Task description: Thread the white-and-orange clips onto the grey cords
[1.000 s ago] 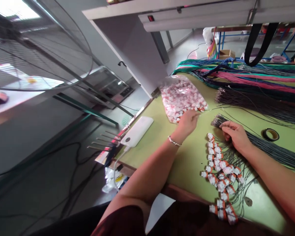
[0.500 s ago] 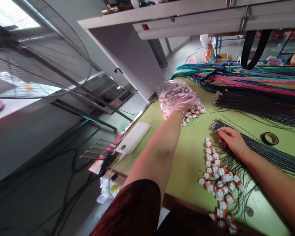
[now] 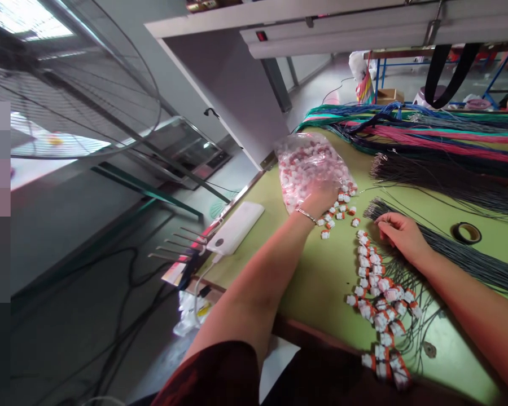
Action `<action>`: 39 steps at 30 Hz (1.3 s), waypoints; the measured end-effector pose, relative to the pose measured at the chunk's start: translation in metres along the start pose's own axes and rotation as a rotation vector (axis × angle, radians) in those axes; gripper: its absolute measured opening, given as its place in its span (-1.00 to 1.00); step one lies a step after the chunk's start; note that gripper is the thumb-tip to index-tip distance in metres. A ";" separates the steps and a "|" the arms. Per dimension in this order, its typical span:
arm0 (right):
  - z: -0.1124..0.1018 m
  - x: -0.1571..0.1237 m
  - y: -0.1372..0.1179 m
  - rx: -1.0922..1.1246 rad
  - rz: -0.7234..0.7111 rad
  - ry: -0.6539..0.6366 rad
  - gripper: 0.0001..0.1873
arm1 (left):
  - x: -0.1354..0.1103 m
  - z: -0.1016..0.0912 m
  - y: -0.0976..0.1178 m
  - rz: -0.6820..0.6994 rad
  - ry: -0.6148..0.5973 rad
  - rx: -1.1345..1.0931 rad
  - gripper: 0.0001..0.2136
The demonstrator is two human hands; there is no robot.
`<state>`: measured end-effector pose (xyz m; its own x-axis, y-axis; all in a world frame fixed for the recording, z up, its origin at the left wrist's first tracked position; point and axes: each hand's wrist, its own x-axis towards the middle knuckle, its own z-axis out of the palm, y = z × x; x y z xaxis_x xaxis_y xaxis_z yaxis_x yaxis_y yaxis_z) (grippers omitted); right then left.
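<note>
My left hand (image 3: 323,198), blurred, is at the mouth of a clear plastic bag (image 3: 311,160) full of small white-and-orange connectors; its fingers are hidden. Several loose connectors (image 3: 341,215) lie on the table just below it. Thumb and fingers pressed together, my right hand (image 3: 400,234) pinches what looks like a thin dark wire beside the end of a black wire bundle (image 3: 444,242). Nearer my body, a row of connectors (image 3: 379,293) with dark wires attached lies on the green table (image 3: 317,287).
A second dark wire bundle (image 3: 432,177) and coloured cables (image 3: 406,132) stretch across the back. A roll of black tape (image 3: 466,233) sits at the right. On the left edge are a white power bank (image 3: 236,228) and metal prongs (image 3: 173,248). A fan (image 3: 76,84) stands beyond.
My left hand has drawn back toward me from over the bag, and loose connectors have spread out of its mouth onto the table. My right hand stays almost in place.
</note>
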<state>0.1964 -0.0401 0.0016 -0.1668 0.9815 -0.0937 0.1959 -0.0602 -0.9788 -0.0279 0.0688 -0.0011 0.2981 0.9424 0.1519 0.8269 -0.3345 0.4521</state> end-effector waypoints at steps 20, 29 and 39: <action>0.003 0.008 0.009 0.028 -0.020 0.116 -0.77 | -0.069 0.015 0.078 -0.029 -0.063 0.015 -0.86; 0.006 0.005 0.001 0.030 -0.001 0.067 -0.75 | -0.076 0.017 0.070 -0.333 -0.056 -1.212 -0.78; 0.005 0.003 0.003 0.015 -0.053 0.118 -0.78 | -0.077 0.026 0.064 -0.418 -0.203 -1.609 -0.74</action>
<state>0.1915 -0.0382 -0.0025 -0.0617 0.9979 -0.0207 0.1747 -0.0097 -0.9846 0.0143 -0.0254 -0.0070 0.3579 0.8987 -0.2535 -0.4000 0.3929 0.8280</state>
